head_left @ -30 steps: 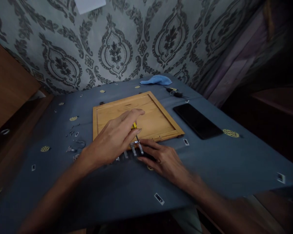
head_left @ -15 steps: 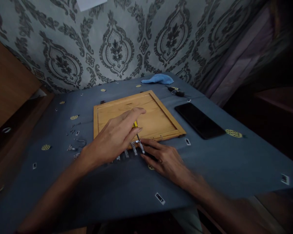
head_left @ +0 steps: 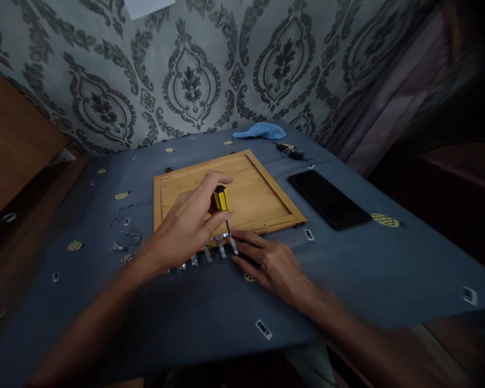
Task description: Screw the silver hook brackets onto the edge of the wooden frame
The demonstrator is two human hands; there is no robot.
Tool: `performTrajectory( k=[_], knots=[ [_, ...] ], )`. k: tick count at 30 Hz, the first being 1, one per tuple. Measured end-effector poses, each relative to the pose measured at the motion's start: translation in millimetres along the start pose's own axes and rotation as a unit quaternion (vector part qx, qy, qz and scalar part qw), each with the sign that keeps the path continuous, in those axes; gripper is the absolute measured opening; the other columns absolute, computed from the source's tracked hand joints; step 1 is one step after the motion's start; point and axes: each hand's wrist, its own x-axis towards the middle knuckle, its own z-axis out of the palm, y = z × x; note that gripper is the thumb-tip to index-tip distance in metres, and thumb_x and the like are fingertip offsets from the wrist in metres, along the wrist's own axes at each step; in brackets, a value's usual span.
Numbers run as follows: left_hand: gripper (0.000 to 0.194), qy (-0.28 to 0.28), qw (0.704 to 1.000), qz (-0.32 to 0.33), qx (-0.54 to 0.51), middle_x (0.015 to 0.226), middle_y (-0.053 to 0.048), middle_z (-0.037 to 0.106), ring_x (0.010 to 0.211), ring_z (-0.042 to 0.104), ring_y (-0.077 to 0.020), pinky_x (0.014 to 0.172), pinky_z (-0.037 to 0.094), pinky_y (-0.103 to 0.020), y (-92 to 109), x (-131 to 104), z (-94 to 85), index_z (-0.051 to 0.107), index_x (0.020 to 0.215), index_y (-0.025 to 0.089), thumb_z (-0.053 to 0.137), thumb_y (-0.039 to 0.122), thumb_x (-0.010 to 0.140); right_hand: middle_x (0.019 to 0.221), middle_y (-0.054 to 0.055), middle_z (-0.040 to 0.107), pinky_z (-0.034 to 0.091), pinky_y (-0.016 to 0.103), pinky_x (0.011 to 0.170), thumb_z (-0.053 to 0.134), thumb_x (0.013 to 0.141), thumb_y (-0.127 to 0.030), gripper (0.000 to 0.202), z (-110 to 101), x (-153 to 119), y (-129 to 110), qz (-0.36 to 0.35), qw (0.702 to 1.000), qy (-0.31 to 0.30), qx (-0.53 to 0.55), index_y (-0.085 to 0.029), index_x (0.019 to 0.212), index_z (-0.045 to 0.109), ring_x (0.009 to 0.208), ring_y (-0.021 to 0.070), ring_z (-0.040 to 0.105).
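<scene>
A screwdriver [head_left: 221, 198] with a yellow and black handle stands nearly upright in my left hand [head_left: 184, 221]. My left thumb and fingers are closed round it, with the index finger stretched over the top. Its tip meets the right end of a metal hook rail [head_left: 221, 247], which lies along the near edge of a framed wooden board [head_left: 262, 188]. My right hand [head_left: 272, 264] steadies that end of the rail, its fingers around the last hook. Several hooks stick out towards me. My left hand and wrist cover part of the board and rail.
Small screws [head_left: 118, 220] and loose metal hooks [head_left: 125, 245] lie to the left on the blue tablecloth [head_left: 210, 323]. A black phone [head_left: 329, 199] rests right of the board. Behind are a dark tool [head_left: 293, 152] and a blue cloth [head_left: 262, 130], near the patterned wall [head_left: 189, 81].
My left hand has shifted slightly and its fingers have turned round the handle, so more of the yellow grip shows. My right hand stays at the rail's end.
</scene>
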Motion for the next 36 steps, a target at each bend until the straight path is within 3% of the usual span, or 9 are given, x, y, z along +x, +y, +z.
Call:
performTrajectory(
  k=[5,12,19,26,32,36],
  knots=[
    [0.032,-0.035,0.999,0.011,0.018,0.105,-0.004,0.071,0.081,0.071,-0.0184,0.070,0.056,-0.030,1.8,2.0,-6.1,0.054,0.128,0.021,0.058,0.021,0.096,0.137,0.013,0.069,0.068,0.044,0.083,0.056,0.101,-0.023,0.030,0.4,-0.2,0.1,0.001,1.000,0.000,0.008,-0.019,0.125,0.074,0.104,0.0289,0.077],
    [0.028,0.004,0.998,0.042,0.040,0.123,-0.007,0.070,0.104,0.071,-0.0210,0.090,0.059,-0.033,4.2,0.1,0.4,0.054,0.127,0.020,0.059,0.022,0.099,0.136,0.012,0.070,0.067,0.042,0.084,0.057,0.100,-0.023,0.031,0.8,-0.7,0.0,-0.001,1.000,0.013,0.020,-0.021,0.126,0.074,0.106,0.0280,0.076],
    [0.031,-0.016,0.994,0.065,0.081,0.129,-0.010,0.070,0.120,0.067,-0.0232,0.100,0.056,-0.034,7.3,-0.3,-7.1,0.055,0.131,0.016,0.054,0.014,0.100,0.136,0.012,0.070,0.066,0.042,0.088,0.059,0.100,-0.023,0.027,0.2,-1.2,-0.9,0.005,1.000,0.018,0.021,-0.019,0.122,0.075,0.109,0.0281,0.075],
    [0.031,-0.012,0.994,0.062,0.093,0.130,-0.009,0.069,0.120,0.067,-0.0242,0.101,0.055,-0.035,5.7,-0.7,-4.5,0.054,0.133,0.018,0.056,0.024,0.102,0.137,0.013,0.069,0.065,0.037,0.089,0.063,0.098,-0.021,0.025,0.1,-0.8,-0.7,-0.002,1.000,0.022,0.022,-0.020,0.120,0.075,0.108,0.0262,0.076],
    [0.034,-0.003,0.993,0.067,0.095,0.129,-0.008,0.069,0.121,0.066,-0.0213,0.102,0.052,-0.030,5.1,-1.4,-4.1,0.054,0.134,0.017,0.054,0.014,0.100,0.135,0.012,0.070,0.065,0.037,0.087,0.064,0.098,-0.021,0.023,-0.4,-0.3,-1.1,0.006,1.000,0.016,0.016,-0.020,0.118,0.075,0.105,0.0261,0.076],
    [0.036,-0.016,0.994,0.062,0.092,0.130,-0.009,0.069,0.121,0.067,-0.0225,0.101,0.054,-0.031,5.9,-1.2,-6.4,0.052,0.137,0.017,0.056,0.018,0.100,0.136,0.013,0.070,0.065,0.038,0.088,0.063,0.098,-0.021,0.025,-0.2,0.1,-0.7,0.006,1.000,0.015,0.021,-0.019,0.120,0.075,0.105,0.0263,0.076]
  ],
)
